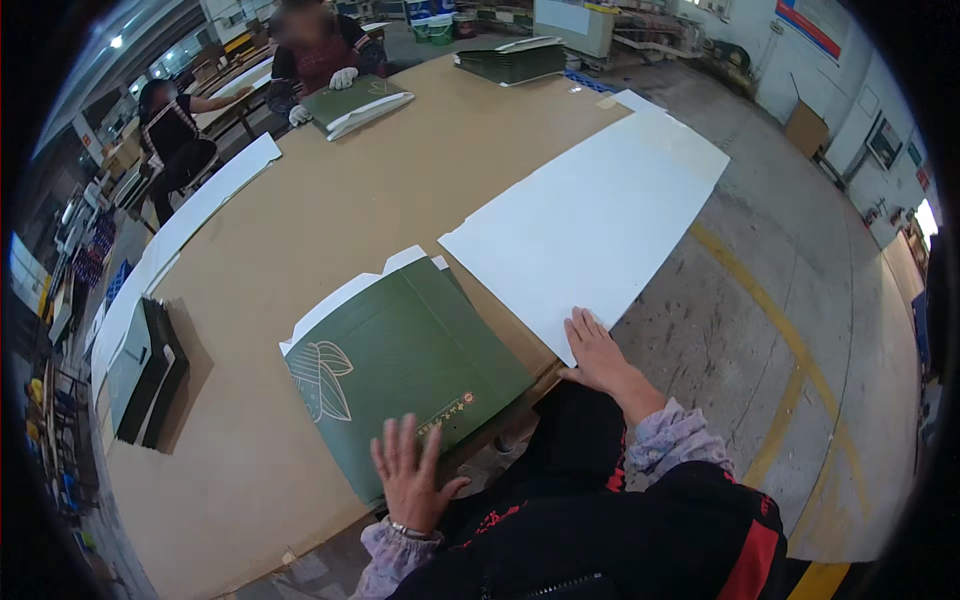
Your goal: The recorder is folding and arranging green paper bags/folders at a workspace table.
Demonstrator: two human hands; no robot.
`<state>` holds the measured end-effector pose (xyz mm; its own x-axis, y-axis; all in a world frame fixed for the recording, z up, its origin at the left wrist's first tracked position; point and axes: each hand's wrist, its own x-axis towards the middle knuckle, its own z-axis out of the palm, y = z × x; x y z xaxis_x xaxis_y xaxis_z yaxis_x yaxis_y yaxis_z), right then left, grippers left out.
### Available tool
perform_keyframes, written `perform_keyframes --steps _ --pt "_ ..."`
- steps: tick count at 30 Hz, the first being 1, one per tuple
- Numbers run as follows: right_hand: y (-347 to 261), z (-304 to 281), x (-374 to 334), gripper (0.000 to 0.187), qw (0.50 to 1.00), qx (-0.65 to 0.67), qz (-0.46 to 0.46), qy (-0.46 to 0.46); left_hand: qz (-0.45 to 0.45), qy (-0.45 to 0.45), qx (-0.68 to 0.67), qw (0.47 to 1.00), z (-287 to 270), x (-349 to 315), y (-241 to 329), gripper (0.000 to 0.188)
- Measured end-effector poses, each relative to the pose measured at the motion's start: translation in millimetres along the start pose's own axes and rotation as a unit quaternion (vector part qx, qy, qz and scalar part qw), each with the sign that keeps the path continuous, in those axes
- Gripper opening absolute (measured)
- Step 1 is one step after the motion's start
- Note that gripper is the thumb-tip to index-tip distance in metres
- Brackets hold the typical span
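Note:
A dark green paper bag lies flat at the table's near edge, with gold leaf line art, small gold print and white flaps along its far side. My left hand is over its near edge, fingers spread and holding nothing; whether the fingertips touch the paper I cannot tell. My right hand rests with fingers stretched out on the near corner of a long white sheet. That sheet runs along the right side of the table, just beside the bag.
Folded green bags stand in a stack at the left and lie in another pile at the far end. Across the brown-topped table, a co-worker in white gloves handles a green bag. Another person sits farther left.

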<state>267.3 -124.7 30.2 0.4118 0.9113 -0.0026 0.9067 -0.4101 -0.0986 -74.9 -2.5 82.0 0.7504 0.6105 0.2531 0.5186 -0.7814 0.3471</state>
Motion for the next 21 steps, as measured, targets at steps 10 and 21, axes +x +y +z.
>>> perform_keyframes --steps 10,21 --pt "29 -45 29 0.017 0.994 0.081 -0.006 -0.072 0.086 -0.119 0.090 0.985 48 1 -38 0.071" --pt "-228 -111 91 0.017 0.842 0.289 -0.340 0.303 -0.070 0.148 -0.338 0.927 12 29 20 0.063"
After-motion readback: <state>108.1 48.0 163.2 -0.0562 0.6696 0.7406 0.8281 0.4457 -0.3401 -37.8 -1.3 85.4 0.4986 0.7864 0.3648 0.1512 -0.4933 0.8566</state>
